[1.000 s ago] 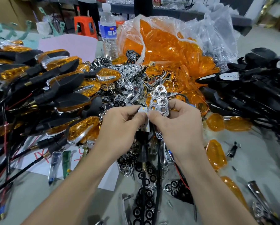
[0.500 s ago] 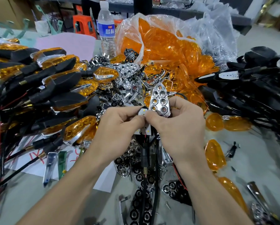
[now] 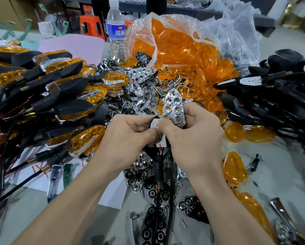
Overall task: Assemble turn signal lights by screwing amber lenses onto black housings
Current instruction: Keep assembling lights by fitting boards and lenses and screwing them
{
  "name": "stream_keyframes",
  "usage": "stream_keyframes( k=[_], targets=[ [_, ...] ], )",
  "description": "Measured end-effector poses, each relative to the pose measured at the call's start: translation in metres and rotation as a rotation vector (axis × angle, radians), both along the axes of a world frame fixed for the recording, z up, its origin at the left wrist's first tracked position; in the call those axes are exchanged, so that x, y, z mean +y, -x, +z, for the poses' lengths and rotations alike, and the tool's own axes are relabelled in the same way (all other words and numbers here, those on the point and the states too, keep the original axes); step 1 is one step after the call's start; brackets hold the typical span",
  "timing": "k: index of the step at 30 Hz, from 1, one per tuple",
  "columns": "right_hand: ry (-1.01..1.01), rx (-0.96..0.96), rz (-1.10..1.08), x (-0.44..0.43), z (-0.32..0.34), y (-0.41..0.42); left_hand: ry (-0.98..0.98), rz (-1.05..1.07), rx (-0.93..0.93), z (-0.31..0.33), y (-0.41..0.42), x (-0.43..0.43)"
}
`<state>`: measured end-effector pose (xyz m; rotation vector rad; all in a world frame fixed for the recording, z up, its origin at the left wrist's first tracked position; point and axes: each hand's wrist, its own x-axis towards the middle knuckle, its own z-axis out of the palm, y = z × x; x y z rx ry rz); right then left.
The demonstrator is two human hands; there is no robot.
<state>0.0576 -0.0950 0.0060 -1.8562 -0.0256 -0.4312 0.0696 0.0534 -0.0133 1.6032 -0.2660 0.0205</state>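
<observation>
My left hand [image 3: 128, 137] and my right hand [image 3: 192, 138] meet at the centre of the view over a black housing [image 3: 158, 152] with a white LED board, its stalk and wires hanging down below. My right hand also holds a chrome honeycomb reflector [image 3: 173, 108], which stands upright above the fingers. Both thumbs press on the white board. Loose amber lenses [image 3: 233, 167] lie on the table to the right, and many more fill a clear plastic bag [image 3: 180, 41] behind.
Finished amber and black lights [image 3: 59, 96] are stacked at the left. Empty black housings [image 3: 275, 96] are heaped at the right. Chrome reflectors [image 3: 139, 76] and screws litter the middle. A water bottle [image 3: 116, 30] stands at the back. White paper [image 3: 111, 193] lies under my left forearm.
Both hands stay together on the housing and reflector. The view has shifted slightly, so the bottle and piles sit a little further left.
</observation>
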Motion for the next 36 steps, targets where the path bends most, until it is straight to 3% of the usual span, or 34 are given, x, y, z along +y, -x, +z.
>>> stream_keyframes(
  k=[5,9,13,17,26,33,36],
  targets=[
    [-0.127,-0.004,0.077,-0.004,-0.004,-0.008,-0.029,0.118,0.049,0.001,-0.003,-0.002],
    [-0.151,0.125,0.168,-0.013,0.003,-0.011,-0.069,0.181,0.099,0.003,-0.005,-0.001],
    [-0.215,0.216,0.47,-0.025,0.01,-0.012,-0.056,0.208,0.083,0.003,-0.005,0.0],
    [-0.111,0.244,0.629,-0.028,0.009,-0.012,-0.014,0.195,0.131,0.005,-0.004,0.001],
    [0.011,0.165,0.454,-0.021,0.005,-0.012,-0.009,0.246,0.159,0.004,-0.005,0.001],
    [0.19,0.053,0.153,-0.01,0.005,-0.002,0.024,0.243,0.143,0.003,-0.006,0.004],
    [0.241,0.101,0.189,-0.009,0.007,-0.002,0.075,0.217,0.134,0.005,-0.004,0.005]
  ],
)
